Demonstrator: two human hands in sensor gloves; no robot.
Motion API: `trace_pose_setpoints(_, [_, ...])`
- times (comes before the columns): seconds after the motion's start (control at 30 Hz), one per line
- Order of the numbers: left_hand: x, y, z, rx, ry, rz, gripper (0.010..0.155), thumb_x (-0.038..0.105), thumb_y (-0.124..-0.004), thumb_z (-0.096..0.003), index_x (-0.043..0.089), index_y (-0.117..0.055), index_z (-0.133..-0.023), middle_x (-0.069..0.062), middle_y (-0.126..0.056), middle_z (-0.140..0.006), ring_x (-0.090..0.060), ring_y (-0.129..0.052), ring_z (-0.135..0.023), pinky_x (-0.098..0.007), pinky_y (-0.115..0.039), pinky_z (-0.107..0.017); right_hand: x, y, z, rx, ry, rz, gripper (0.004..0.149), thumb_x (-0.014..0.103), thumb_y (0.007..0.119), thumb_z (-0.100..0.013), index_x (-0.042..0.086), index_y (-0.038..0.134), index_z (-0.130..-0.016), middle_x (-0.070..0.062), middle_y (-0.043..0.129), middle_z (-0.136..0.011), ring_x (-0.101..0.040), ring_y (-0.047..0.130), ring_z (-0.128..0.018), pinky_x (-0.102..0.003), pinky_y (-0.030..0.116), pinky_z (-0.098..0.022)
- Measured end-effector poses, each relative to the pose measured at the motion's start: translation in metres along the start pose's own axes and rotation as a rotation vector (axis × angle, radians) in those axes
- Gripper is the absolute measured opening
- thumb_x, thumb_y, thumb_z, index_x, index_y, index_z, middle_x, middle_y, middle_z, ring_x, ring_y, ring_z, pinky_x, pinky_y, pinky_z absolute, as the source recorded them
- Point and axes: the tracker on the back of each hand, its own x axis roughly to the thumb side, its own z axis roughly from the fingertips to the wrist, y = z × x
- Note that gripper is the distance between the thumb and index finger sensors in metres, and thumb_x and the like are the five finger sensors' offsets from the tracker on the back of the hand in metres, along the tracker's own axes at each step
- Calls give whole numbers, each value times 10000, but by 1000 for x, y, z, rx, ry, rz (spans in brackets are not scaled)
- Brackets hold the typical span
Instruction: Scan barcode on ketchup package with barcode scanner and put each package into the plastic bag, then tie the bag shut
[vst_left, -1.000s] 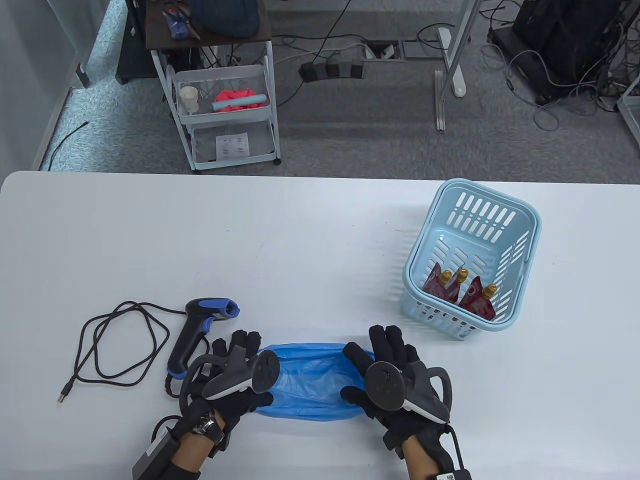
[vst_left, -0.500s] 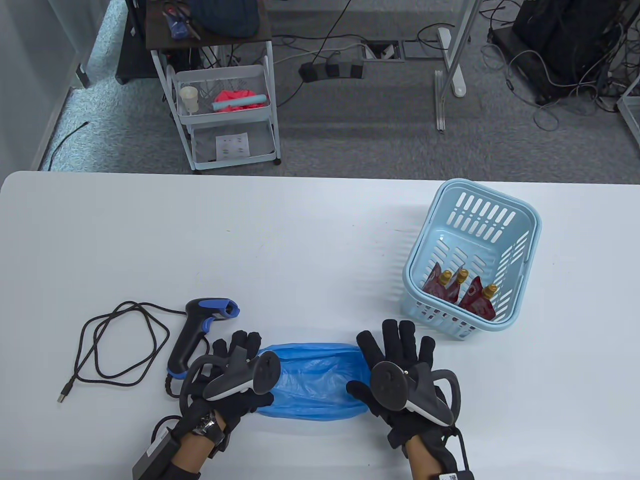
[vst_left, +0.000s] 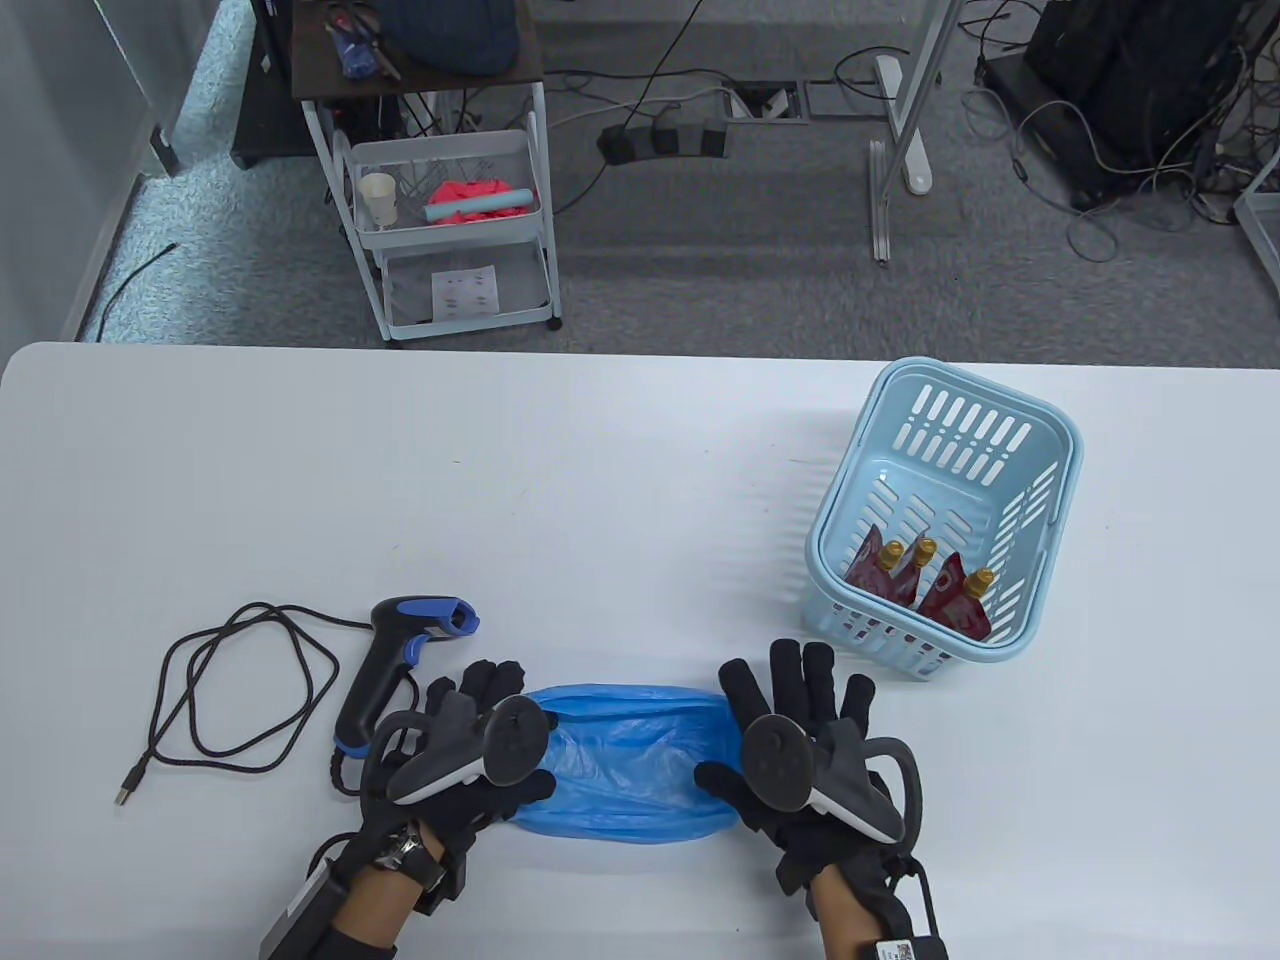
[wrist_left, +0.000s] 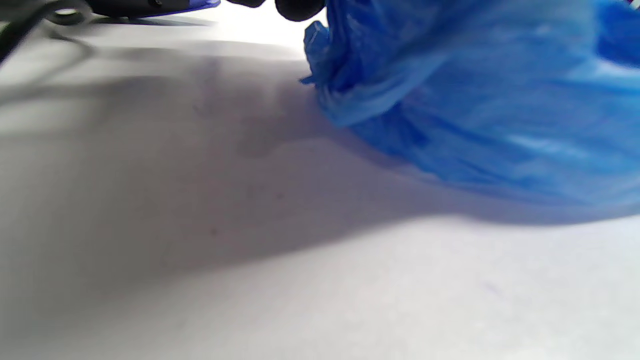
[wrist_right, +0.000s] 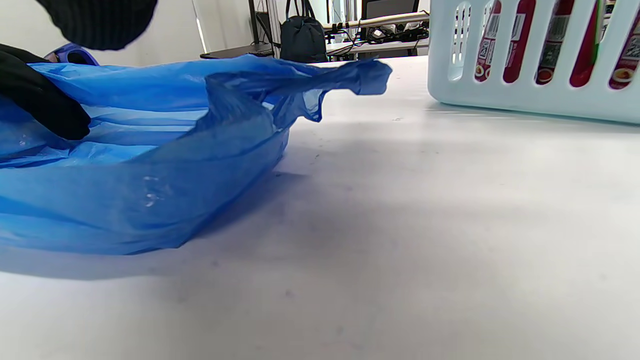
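Blue plastic bag (vst_left: 625, 760) lies crumpled on the worktop (vst_left: 600, 480) at my six o'clock, between my hands. My left hand (vst_left: 470, 765) has a pinching grip on its edge; my right hand (vst_left: 800, 745) rests spread-fingered on the other edge. Ketchup packages (vst_left: 925, 590) wait in the basket (vst_left: 1040, 470) at two o'clock, scanner (vst_left: 400, 660) at nine. I should spread the mouth wide first.
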Motion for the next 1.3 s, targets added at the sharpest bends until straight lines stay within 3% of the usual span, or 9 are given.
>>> trace_pose_setpoints(0.77, [-12,18,11,30,-164,337,664,637,-783,-399,368,-761,-1006,-82,-393,-1216,-448,-406,-1141,-683,-408,-787,-1,1,1,-25,-8,-25,891,650,650,-491,241,235,-1165,-231,77,-1180,-490,23,-1055,-733,74,-694])
trace_pose_setpoints(1.0, [-14,31,16,77,-176,375,695,642,-781,-399,359,-731,-1032,-115,-391,-1215,-448,-405,-1143,-682,-412,-788,-1,1,1,-28,-7,-27,889,649,651,-491,240,239,-1165,-230,81,-1181,-491,28,-1056,-733,79,-696])
trace_pose_setpoints(1.3, [-37,50,27,233,-130,517,800,638,-773,-406,289,-603,-1106,-95,-448,-1204,-443,-473,-1132,-667,-473,-780,-1,1,1,-32,-7,-24,887,648,652,-491,240,244,-1165,-230,86,-1182,-491,32,-1057,-733,85,-699])
